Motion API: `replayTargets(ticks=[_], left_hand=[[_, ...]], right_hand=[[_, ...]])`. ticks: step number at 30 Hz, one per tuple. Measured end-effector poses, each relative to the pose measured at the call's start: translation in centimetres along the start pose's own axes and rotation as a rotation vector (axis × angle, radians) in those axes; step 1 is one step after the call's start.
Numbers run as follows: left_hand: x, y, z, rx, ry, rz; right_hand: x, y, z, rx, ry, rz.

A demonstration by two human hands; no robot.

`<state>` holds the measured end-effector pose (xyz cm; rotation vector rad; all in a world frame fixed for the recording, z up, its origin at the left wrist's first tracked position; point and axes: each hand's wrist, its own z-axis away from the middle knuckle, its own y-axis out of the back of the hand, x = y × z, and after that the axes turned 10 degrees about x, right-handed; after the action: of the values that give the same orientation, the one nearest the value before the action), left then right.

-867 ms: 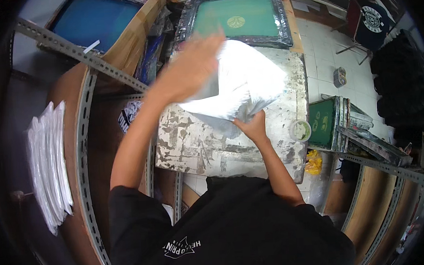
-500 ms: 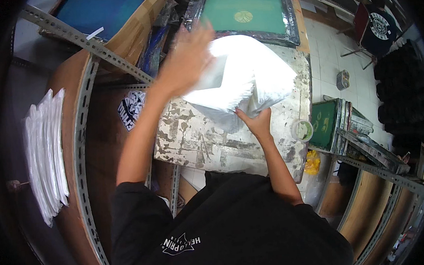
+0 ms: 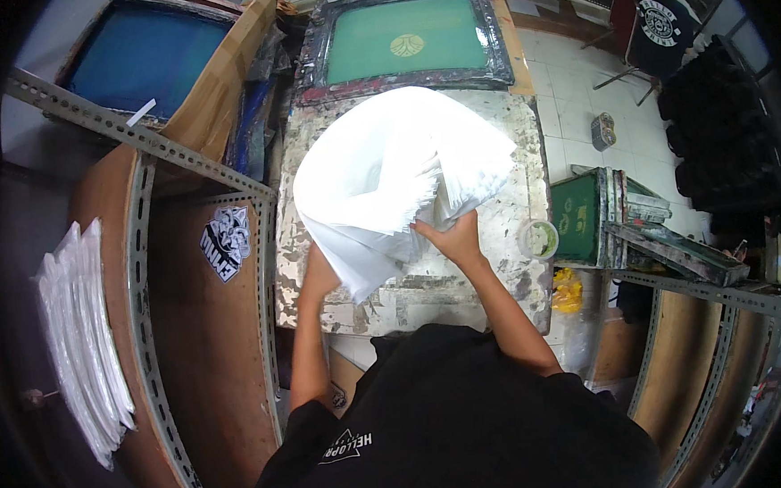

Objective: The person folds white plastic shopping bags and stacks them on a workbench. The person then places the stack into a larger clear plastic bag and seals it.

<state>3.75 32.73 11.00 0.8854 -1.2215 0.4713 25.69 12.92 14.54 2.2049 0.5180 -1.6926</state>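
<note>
Against the earlier frames, the biggest change is in the left hand (image 3: 321, 273): half a second ago it is up over the far left side of the white sheets (image 3: 386, 168), blurred and with its fingers spread, and now it is down low at their near left side. The sheets differ too; their left part now bulges wider in a rounded curl, and a pointed corner droops toward the person. The right hand (image 3: 455, 242) keeps its place at the gathered near edge.

The sheets lie above the worn, paint-stained table (image 3: 465, 297), between the person and the green screen (image 3: 407, 39) at the far end. They spread forward and to the left of the right hand, and overhang the left hand, covering its fingers.

The right hand is closed on the bunched edge, thumb on the near side, with the other fingers mostly hidden behind the layers. The left hand shows only its back and wrist, just under the sheets' left edge; whether it grips them or merely supports them cannot be told. Right of the right hand, well apart from it, a pale round ring (image 3: 540, 238) sits near the table's edge.
</note>
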Motion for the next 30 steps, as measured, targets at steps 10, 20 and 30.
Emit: replayTargets(ticks=[10,20,30], left_hand=[[-0.1,-8.1,-2.0,0.396,-0.441,-0.028],[3.3,-2.2,-8.0,0.314,0.007,0.085],[-9.0,-3.1,-5.3,0.168,0.514,0.037]], right_hand=[[1.5,-0.7,-1.3,-0.080,0.193,0.176],[-3.6,0.5,-10.1,-0.154,-0.373,-0.167],[13.2,5.2,-9.1,-0.330,-1.002,-0.120]])
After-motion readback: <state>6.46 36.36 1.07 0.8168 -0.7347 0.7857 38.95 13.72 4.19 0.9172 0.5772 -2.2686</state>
